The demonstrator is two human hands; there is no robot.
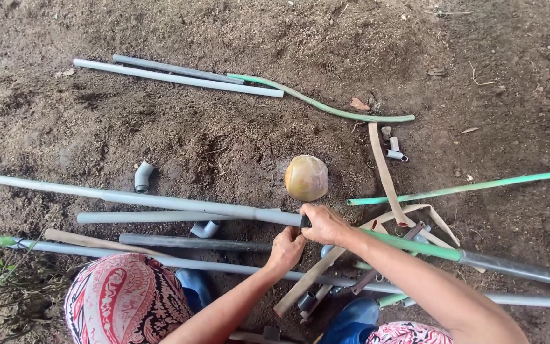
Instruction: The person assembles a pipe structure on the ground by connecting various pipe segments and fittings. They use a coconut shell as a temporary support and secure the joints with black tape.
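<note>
Person crouched over bare dirt ground (237, 140), both hands meeting at the end of a long grey pipe (128, 199) that runs in from the left edge to the middle of the view. Right hand (326, 224) is wrapped over the pipe's end, grip closed round it where a small dark piece shows between the fingers; can't tell what that piece is. Left hand (286, 250) sits just below, touching the right, fingers curled in a closed grip at the same joint; what exactly it holds is hidden.

From the right, a green hose (408, 244) comes up to the hands & passes partly under the right forearm, turning into a dark grey pipe (523, 270) further right.

Just above the hands, near but apart, lies a round yellow-brown ball-like thing (306, 178). A tan flat strap (384, 172) lies to the right of it, looping down by the wrist. A grey elbow fitting (142, 176) sits above the long pipe on the left; another elbow (205, 229) below it. More grey pipes lie parallel below, e.g. a shorter one (154, 217). Far up top, two pipes (173, 75) lie side by side w/ a curved green hose (326, 106). A second thin green hose (466, 187) runs off right. Small white fittings (394, 149) lie near the strap's top. Red-patterned cloth (125, 299) over the knee, bottom left.
</note>
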